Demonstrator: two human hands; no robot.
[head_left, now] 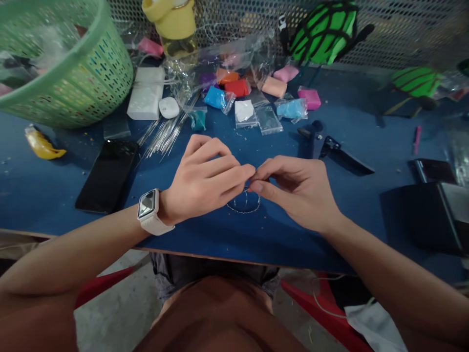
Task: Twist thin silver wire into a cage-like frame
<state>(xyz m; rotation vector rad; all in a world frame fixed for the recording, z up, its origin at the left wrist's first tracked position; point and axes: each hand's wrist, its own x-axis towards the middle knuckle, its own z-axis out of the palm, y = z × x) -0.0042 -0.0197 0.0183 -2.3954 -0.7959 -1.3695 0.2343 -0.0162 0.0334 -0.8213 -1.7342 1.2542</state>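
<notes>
A thin twisted silver wire [244, 211], bent into a loop, hangs just below my fingertips over the blue table. My left hand [210, 178], with a pale watch on its wrist, pinches the wire from the left. From the right, my right hand [298, 190] grips it between thumb and index finger, so the fingertips of both hands nearly meet. The exact spot held is mostly hidden by the fingers. A bundle of straight silver wires [166, 134] lies beyond my left hand. Dark-handled pliers [326, 144] rest just past my right hand.
Left of my hands are a black phone [108, 176] and a green basket [106, 63]. Several bagged clay pieces, including a red one [237, 88], lie at the back. Green-and-black turtle-like figures [324, 34] stand behind. A black box [421, 215] sits at right.
</notes>
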